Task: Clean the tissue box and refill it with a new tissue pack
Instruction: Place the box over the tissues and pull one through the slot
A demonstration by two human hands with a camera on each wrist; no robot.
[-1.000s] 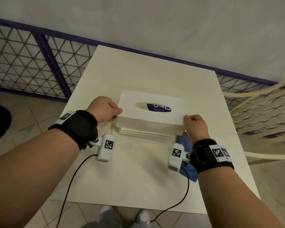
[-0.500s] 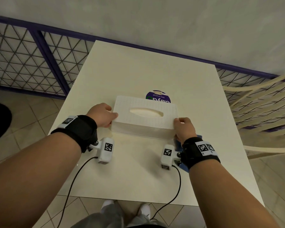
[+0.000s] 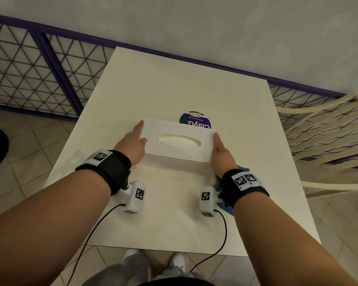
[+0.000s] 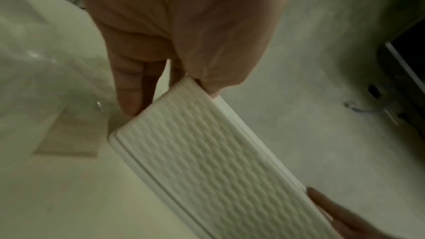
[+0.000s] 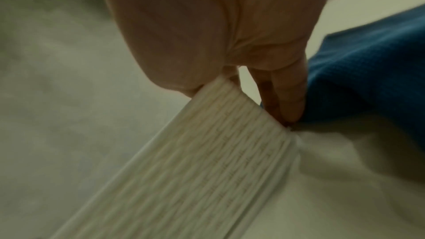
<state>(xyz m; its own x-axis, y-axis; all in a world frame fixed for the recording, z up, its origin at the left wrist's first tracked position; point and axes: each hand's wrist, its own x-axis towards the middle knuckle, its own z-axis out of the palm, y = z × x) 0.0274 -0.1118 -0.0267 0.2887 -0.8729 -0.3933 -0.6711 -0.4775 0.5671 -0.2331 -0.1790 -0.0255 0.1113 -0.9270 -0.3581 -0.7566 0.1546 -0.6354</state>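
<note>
A white tissue box [image 3: 180, 155] with a woven pattern and an oval slot on top sits in the middle of the cream table [image 3: 174, 83]. My left hand [image 3: 132, 141] lies flat against its left end, index finger stretched along the far corner and thumb on the top edge. My right hand [image 3: 220, 155] presses the right end with straight fingers. In the left wrist view the box [image 4: 207, 161] fills the centre under my left hand's fingers [image 4: 128, 86]. The right wrist view shows the box [image 5: 195, 161] blurred.
A blue cloth [image 3: 239, 172] [image 5: 368, 72] lies by my right wrist. A round purple sticker [image 3: 196, 120] shows just behind the box. Clear plastic wrap [image 3: 77, 155] lies at the table's left edge. A cream chair [image 3: 329, 131] stands right, a purple mesh fence [image 3: 39, 69] left.
The box's lid, raised a second ago, has come down onto its base. Both hands have gone from curled around the lid's ends to straight fingers against the box's ends.
</note>
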